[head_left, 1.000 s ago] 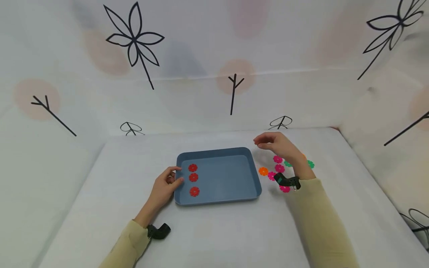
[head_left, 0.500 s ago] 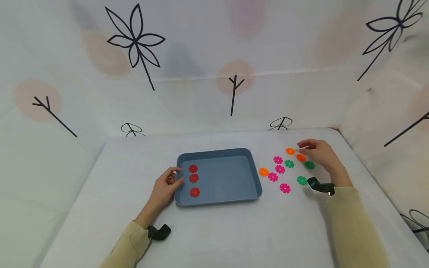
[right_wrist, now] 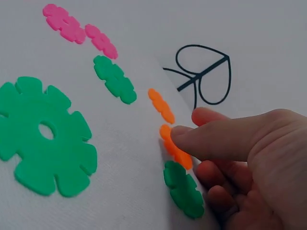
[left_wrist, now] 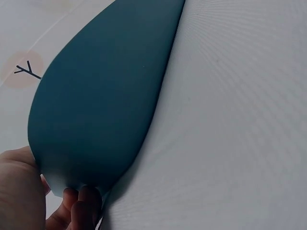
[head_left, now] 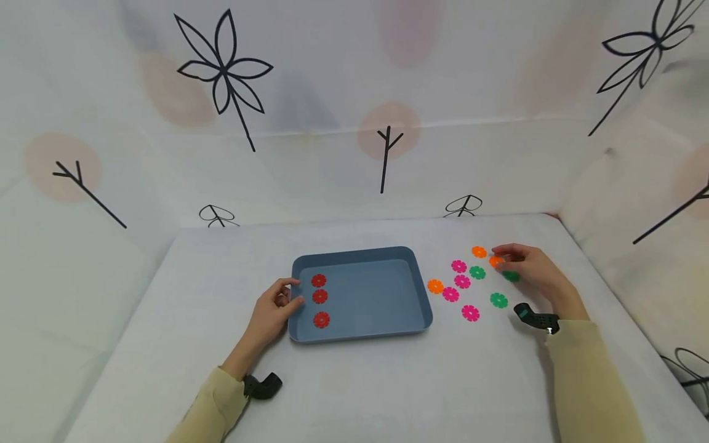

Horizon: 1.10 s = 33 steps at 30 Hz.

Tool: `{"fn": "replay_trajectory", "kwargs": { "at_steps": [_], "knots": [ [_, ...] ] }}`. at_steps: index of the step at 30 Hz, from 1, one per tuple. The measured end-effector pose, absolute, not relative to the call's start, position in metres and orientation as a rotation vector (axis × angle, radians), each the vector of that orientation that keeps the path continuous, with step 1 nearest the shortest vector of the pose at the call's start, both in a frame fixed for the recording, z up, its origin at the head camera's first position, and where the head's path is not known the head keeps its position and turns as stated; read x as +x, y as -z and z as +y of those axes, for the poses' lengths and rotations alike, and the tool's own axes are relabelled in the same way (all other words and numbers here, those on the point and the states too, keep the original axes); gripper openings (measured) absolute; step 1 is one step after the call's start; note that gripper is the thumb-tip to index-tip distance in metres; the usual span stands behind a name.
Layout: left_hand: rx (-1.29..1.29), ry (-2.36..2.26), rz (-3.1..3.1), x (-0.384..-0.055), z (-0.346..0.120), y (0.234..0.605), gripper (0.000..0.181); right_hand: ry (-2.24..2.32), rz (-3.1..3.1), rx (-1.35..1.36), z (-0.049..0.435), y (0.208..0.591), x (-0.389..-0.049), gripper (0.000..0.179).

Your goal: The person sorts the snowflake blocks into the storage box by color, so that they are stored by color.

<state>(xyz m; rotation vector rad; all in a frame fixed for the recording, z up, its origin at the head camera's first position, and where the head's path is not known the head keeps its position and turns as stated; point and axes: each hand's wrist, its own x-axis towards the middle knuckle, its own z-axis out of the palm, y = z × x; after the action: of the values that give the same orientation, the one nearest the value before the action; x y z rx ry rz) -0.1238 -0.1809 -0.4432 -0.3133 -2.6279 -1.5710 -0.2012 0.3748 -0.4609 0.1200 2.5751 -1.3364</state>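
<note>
My left hand point(head_left: 272, 312) grips the left rim of a blue-grey tray point(head_left: 371, 298), thumb on the rim; the left wrist view shows its fingers curled at the tray's underside. Three red flower-shaped plastic discs point(head_left: 320, 296) lie in a column inside, near that end. My right hand point(head_left: 536, 269) is low over the table at the right. In the right wrist view its thumb tip overlaps an orange flower-shaped disc point(right_wrist: 176, 148), the index finger just beyond. A green disc point(right_wrist: 183, 189) lies right beside the fingers, partly covered by the hand in the head view.
Between tray and right hand lie several pink discs point(head_left: 462, 282), two more orange discs point(head_left: 435, 287) and two more green discs point(head_left: 499, 300). White cloth point(head_left: 354, 387) covers the table. A patterned fabric wall point(head_left: 310, 178) rises behind and along the sides.
My right hand has moved right from beside the tray's far corner to the scattered discs, then lowered to the orange one. My left hand stays on the tray.
</note>
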Motion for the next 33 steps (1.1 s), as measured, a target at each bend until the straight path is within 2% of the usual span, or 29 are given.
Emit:
{"fn": "replay_trajectory", "kwargs": {
  "at_steps": [14, 26, 33],
  "knots": [
    [-0.302, 1.584, -2.617, -0.124, -0.180, 0.442, 0.034, 1.254, 2.688, 0.190, 0.362, 0.463, -0.200, 0.041],
    [-0.277, 1.584, -2.617, -0.123, -0.180, 0.442, 0.034, 1.275, 2.777, 0.189, 0.360, 0.467, -0.200, 0.043],
    [-0.278, 1.578, -2.625, -0.122, -0.179, 0.440, 0.034, 1.315, 2.768, 0.317, 0.366, 0.469, -0.198, 0.045]
  ]
}}
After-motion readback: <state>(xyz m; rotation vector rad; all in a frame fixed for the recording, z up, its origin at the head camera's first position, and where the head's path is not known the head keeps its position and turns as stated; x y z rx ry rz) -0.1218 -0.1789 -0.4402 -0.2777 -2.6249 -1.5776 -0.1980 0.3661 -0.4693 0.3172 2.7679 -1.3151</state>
